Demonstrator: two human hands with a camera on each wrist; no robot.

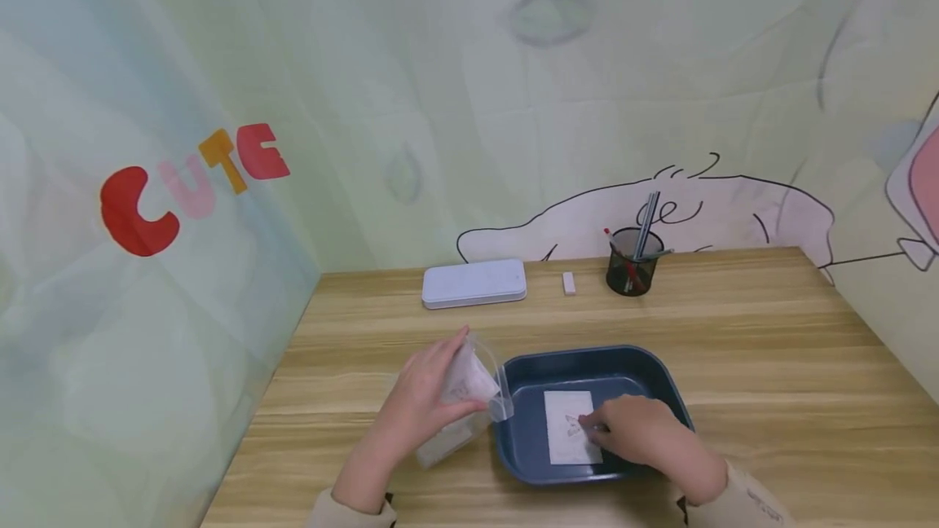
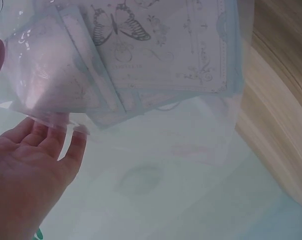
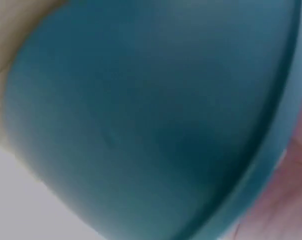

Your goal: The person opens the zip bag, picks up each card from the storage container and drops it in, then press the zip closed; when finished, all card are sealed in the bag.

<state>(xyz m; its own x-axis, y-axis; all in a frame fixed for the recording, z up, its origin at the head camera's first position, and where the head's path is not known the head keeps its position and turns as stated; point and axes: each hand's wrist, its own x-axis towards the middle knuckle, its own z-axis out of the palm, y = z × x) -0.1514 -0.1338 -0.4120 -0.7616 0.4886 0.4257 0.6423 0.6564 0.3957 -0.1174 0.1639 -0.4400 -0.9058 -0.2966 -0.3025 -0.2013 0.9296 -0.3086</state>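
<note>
White card [image 1: 570, 428] in blue tray [image 1: 587, 363]

White tin case [image 1: 473, 282], small eraser [image 1: 568, 283], mesh pen cup [image 1: 632, 261] along the wall

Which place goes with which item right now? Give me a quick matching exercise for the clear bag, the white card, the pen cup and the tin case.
Things:
1. clear plastic bag
2. white printed card
3. black mesh pen cup
4. white tin case

Places:
a. flat in the blue tray, under the right hand
b. far table edge, left of the eraser
c. gripped by the left hand
d. far edge, right of the eraser

Pairs: 1-c, 2-a, 3-d, 4-b
</note>
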